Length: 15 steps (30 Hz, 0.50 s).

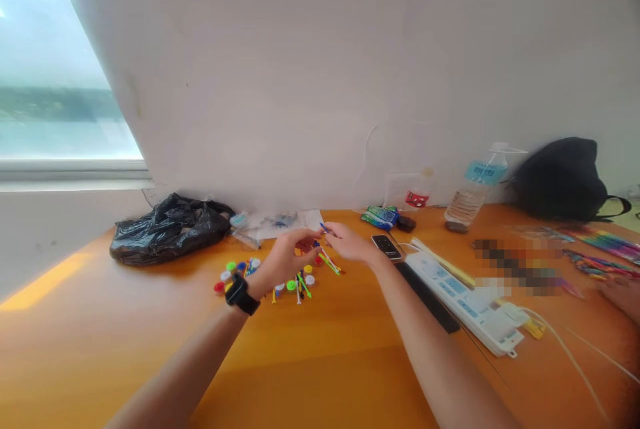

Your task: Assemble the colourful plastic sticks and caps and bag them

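Observation:
My right hand (347, 243) pinches a small blue plastic piece (324, 227) between thumb and fingers. Close beside it, my left hand (287, 254), with a black watch (243, 294) at its wrist, has thumb and fingers curled toward each other. A dark blue bit shows at its fingertips, too small to name. Below the hands lie thin coloured plastic sticks with pointed ends, among them a green one (304, 285) and a yellow-and-white group (330, 261). Small round caps in several colours, such as a red cap (219, 287) and a green cap (291, 285), lie around my left hand, which partly hides them.
A black plastic bag (170, 229) lies at the back left. To the right are a phone (387, 247), a white power strip (463, 299) with plugs and cables, a water bottle (470, 192) and a black bag (560, 179). Another person's hand (623, 295) rests at the right edge.

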Motion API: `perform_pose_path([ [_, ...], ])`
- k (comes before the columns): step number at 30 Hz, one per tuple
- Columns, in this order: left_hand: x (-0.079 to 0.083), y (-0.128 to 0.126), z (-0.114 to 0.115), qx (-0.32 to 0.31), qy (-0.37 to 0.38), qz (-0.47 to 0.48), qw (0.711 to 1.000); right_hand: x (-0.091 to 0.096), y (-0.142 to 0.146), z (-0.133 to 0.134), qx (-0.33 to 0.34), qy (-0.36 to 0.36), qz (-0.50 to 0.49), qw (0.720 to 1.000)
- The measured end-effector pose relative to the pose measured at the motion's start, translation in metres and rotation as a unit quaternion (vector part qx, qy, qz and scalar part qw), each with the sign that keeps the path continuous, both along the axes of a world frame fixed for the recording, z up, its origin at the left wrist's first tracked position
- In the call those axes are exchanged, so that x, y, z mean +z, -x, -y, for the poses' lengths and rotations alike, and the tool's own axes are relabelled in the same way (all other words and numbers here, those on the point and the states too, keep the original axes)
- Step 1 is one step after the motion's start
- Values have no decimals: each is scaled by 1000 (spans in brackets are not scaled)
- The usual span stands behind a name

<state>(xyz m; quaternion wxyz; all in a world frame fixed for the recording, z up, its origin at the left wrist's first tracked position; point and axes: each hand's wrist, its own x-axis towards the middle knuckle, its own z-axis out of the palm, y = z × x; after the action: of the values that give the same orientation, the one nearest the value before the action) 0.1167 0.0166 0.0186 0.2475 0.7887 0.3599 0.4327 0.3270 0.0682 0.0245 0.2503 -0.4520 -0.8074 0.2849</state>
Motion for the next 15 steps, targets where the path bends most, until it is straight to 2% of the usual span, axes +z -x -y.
perform_pose_path([
  [4, -18, -8, 2, 42, -5, -96, 995, -28, -10, -15, -55, 1, 96, 994],
  [7, -28, -15, 6, 25, -27, -143, 989, -42, -11, -18, -70, 12, 131, 989],
  [10, -37, -19, 6, -9, -55, -188, 981, -46, -16, -21, -94, 9, 151, 984],
  [15, -47, -18, 0, 5, -90, -251, 964, -44, -34, -23, -182, -44, 174, 967],
])
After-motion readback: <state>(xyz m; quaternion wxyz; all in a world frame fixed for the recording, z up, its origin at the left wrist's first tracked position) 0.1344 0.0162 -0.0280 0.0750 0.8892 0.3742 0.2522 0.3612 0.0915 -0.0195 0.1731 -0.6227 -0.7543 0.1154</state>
